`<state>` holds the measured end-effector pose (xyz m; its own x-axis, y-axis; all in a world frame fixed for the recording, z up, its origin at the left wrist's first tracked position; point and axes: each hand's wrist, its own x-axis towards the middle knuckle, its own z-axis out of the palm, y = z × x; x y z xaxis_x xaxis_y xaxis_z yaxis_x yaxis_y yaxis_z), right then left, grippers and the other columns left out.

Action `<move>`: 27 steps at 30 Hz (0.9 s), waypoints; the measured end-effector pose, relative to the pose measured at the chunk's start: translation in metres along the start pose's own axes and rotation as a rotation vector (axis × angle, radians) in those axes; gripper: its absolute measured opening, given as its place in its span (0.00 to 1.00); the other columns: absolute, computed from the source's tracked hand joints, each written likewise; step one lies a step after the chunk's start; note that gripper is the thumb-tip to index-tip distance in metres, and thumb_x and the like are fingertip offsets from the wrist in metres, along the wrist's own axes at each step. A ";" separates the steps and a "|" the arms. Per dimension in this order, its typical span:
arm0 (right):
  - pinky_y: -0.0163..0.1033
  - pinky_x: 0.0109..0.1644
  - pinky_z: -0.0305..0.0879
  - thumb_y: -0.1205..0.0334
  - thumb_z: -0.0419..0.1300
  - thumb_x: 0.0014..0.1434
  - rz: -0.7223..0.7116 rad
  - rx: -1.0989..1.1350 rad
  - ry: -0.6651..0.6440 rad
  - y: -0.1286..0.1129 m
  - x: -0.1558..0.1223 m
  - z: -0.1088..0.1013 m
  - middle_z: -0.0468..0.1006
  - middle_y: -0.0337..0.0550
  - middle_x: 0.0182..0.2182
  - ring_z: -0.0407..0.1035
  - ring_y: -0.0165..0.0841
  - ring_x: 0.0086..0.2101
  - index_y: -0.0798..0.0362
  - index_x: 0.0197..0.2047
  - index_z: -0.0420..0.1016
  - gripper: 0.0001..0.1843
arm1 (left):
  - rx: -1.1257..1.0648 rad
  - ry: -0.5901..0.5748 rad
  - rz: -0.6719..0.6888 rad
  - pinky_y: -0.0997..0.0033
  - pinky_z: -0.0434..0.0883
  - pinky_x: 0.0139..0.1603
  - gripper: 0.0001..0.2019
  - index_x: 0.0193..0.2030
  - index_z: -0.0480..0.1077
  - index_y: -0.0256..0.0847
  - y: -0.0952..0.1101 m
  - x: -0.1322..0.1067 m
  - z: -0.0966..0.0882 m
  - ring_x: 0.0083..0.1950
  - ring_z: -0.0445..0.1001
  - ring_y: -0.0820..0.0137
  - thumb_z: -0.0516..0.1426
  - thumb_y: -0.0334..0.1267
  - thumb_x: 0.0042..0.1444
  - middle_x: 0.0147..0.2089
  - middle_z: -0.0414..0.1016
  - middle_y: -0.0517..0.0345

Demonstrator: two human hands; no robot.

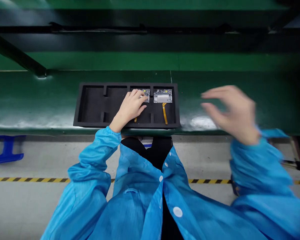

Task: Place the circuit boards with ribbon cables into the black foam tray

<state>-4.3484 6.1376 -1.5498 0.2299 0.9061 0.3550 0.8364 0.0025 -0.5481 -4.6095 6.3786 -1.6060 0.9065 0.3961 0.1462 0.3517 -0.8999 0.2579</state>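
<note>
A black foam tray [90,121] with several compartments lies on a green conveyor belt [40,100]. Two small silver modules with orange flex cables sit in its right-hand compartments. My left hand [131,106] rests on the left module [146,94], fingers curled over it. The right module [162,96] lies untouched, its orange cable [164,113] trailing toward me. My right hand [231,111] hovers over the belt to the right of the tray, blurred, with fingers spread and nothing in it.
The tray's two left compartments [92,103] hold nothing. A blue frame [6,151] stands at the left below the belt. A yellow-black striped line [27,179] runs across the grey floor. My blue coat fills the foreground.
</note>
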 end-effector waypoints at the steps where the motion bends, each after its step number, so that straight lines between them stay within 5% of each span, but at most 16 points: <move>1: 0.62 0.64 0.72 0.51 0.63 0.74 -0.078 -0.042 -0.084 0.003 0.017 0.012 0.82 0.53 0.54 0.75 0.51 0.57 0.49 0.53 0.82 0.12 | 0.008 -0.018 0.007 0.45 0.71 0.66 0.16 0.61 0.79 0.41 -0.001 0.006 0.003 0.69 0.70 0.46 0.62 0.35 0.68 0.64 0.76 0.39; 5: 0.62 0.59 0.70 0.58 0.64 0.70 -0.226 -0.194 -0.367 0.024 0.063 0.078 0.79 0.57 0.58 0.70 0.56 0.59 0.52 0.55 0.78 0.13 | 0.025 -0.037 -0.049 0.45 0.72 0.64 0.15 0.61 0.80 0.41 -0.002 0.013 0.012 0.67 0.72 0.47 0.59 0.37 0.72 0.62 0.78 0.39; 9: 0.60 0.57 0.68 0.57 0.64 0.70 -0.219 -0.223 -0.325 0.047 0.072 0.111 0.79 0.57 0.57 0.68 0.54 0.58 0.51 0.54 0.77 0.11 | 0.027 -0.008 -0.118 0.46 0.72 0.62 0.15 0.61 0.80 0.41 -0.002 0.016 0.017 0.64 0.73 0.47 0.57 0.40 0.74 0.59 0.78 0.40; 15: 0.62 0.55 0.69 0.56 0.60 0.72 -0.246 -0.114 -0.201 0.057 0.072 0.115 0.81 0.55 0.55 0.72 0.55 0.55 0.49 0.51 0.78 0.10 | 0.027 -0.030 -0.173 0.46 0.72 0.64 0.16 0.62 0.79 0.39 0.005 0.015 0.010 0.66 0.72 0.48 0.56 0.41 0.75 0.62 0.78 0.39; 20: 0.69 0.54 0.69 0.40 0.59 0.71 -0.400 0.033 -0.189 0.043 0.046 0.104 0.82 0.59 0.54 0.74 0.62 0.54 0.41 0.56 0.77 0.19 | -0.081 -0.023 -0.178 0.53 0.74 0.60 0.18 0.62 0.80 0.41 0.033 -0.043 0.001 0.63 0.75 0.54 0.54 0.47 0.77 0.60 0.81 0.42; 24: 0.68 0.37 0.69 0.34 0.55 0.70 -0.438 0.058 -0.230 0.048 0.024 0.102 0.86 0.51 0.41 0.77 0.60 0.41 0.27 0.49 0.76 0.14 | -0.143 0.049 -0.222 0.55 0.72 0.68 0.18 0.58 0.82 0.42 0.052 -0.092 0.023 0.62 0.79 0.59 0.55 0.49 0.77 0.57 0.83 0.45; 27: 0.66 0.32 0.68 0.34 0.55 0.70 -0.432 0.053 -0.237 0.058 0.026 0.112 0.87 0.47 0.36 0.78 0.58 0.36 0.26 0.43 0.77 0.13 | -0.126 0.091 -0.261 0.50 0.65 0.79 0.19 0.60 0.81 0.44 0.056 -0.107 0.044 0.63 0.80 0.59 0.58 0.51 0.74 0.57 0.85 0.47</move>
<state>-4.3492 6.2087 -1.6572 -0.2563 0.8889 0.3797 0.8028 0.4145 -0.4285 -4.6765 6.2776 -1.6488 0.7628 0.6307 0.1426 0.5329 -0.7381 0.4139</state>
